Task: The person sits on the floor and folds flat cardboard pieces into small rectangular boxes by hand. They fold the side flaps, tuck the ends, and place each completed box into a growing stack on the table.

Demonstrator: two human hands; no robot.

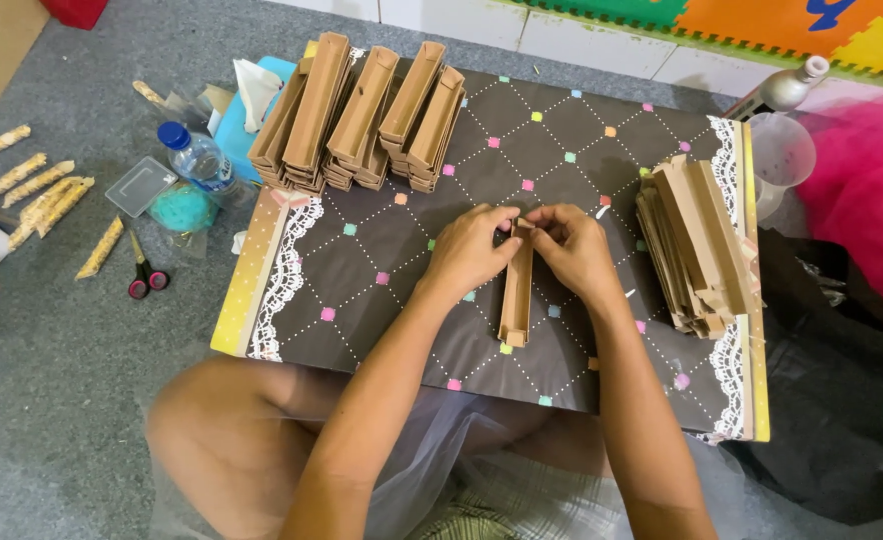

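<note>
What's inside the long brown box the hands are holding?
The narrow brown box looks empty: only its bare cardboard floor and walls show. Its far end is hidden by the left hand and right hand, so anything there cannot be seen.

Bright, even light; soft shadows

The single head-worn camera looks steeply down, from close above, at the dark patterned board (382,250) (floor visible around it), facing the far wall.
</note>
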